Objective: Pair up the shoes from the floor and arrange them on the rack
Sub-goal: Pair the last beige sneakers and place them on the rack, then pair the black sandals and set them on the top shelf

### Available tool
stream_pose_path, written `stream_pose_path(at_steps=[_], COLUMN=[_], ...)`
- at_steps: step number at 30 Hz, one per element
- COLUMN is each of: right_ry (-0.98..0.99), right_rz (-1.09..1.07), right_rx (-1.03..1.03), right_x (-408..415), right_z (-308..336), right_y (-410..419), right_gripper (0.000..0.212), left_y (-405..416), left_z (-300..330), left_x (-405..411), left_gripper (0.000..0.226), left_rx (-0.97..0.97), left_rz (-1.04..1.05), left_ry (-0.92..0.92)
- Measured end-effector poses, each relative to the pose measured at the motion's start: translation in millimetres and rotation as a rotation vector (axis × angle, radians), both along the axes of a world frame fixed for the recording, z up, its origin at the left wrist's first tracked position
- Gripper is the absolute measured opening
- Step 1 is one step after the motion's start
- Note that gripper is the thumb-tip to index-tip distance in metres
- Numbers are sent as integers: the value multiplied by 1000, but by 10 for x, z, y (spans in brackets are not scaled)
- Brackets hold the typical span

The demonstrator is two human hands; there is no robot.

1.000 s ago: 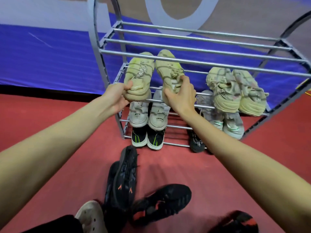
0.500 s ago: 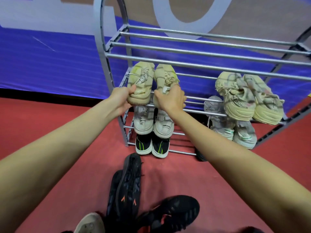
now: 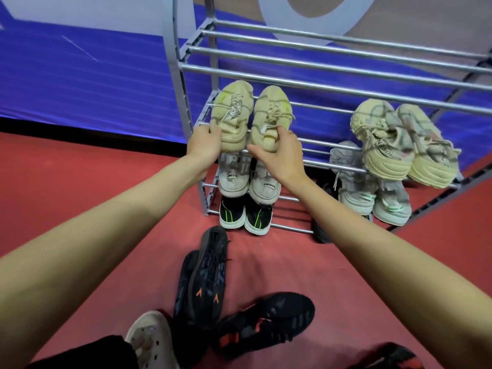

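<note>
Nearest me, on the red floor (image 3: 80, 198): a beige perforated clog (image 3: 150, 339), a pair of black knit trainers with orange V marks (image 3: 205, 283) lying stacked on their sides, and a black trainer with a red-orange patch (image 3: 269, 323) beside them. Another dark shoe with red (image 3: 396, 358) sits at the lower right edge, mostly cut off. These are not yet racked.

Further out, my left hand (image 3: 203, 145) grips the heel of the left pale yellow-beige lace-up sneaker (image 3: 231, 115); fingers curl round the heel's left side. My right hand (image 3: 282, 153) pinches the heel collar of the right pale yellow-beige sneaker (image 3: 270, 115), thumb spread out below. Both shoes lie toes-away, side by side, on the second shelf of the grey metal tube rack (image 3: 332, 73), at its left end.

Risk, as I judge it: the heels overhang the front bar, so letting go too soon could tip either shoe forward onto the white chunky sneakers (image 3: 247, 179) on the shelf beneath. Pushing hard could drive the toes between the rear bars.

Beyond and right: a cream chunky pair with lettered heel straps (image 3: 399, 145) on the same shelf, grey-white sneakers with green trim (image 3: 372, 195) below. Black trainers with green stripes (image 3: 245, 214) sit lowest.
</note>
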State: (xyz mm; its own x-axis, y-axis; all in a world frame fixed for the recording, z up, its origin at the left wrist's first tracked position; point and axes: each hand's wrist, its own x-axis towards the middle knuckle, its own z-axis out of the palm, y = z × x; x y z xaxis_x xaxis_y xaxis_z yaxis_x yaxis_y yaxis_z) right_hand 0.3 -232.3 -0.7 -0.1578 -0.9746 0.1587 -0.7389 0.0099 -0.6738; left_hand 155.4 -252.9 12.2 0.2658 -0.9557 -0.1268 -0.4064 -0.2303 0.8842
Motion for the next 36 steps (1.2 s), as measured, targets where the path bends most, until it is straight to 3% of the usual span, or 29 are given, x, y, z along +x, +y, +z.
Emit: stream_pose_path(at_steps=[3,5,8,14,20,26,28,30,32,36], right_ry=[10,31,87,135,-58,-152,-163,-177,-178,-163], right_rz=[60,97,150,147,-71,-92,-129,-180,-228,-285], right_rx=[-79,-161,-241,142,605,746,758,765,776,808], right_x=[-58,-129,-256,-554,-456,-286,-255,-255,-298,-428], right_z=[-75,-158,-377,-1152,-1863,-2280,-2360,-2422,-2485,-2574], right_y=[289,589,1039,1826,2502,2842,2903,2948,2977,3030], right_gripper=[74,63,46,44,44,43,40,37,37,39], left_y=[296,528,877,1431,1928,2252,2352,2424,2460,2544], left_z=[-72,-195,-467,-1087,-1829,-2182,-2238,-2286,-2321,-2456], left_x=[-20,-24,-69,-183,100,175,115,22,-80,-238], left_gripper=[26,36,31,36,36,30,28,40,66,117], left_rx=[-79,-135,-134,76,389,432,384,341,374,528], left_rz=[1,33,-26,-206,-239,-233,-318,-566,-822,-984], left_ry=[-211,-260,-291,-347,-447,-400,-397,-459,-551,-788])
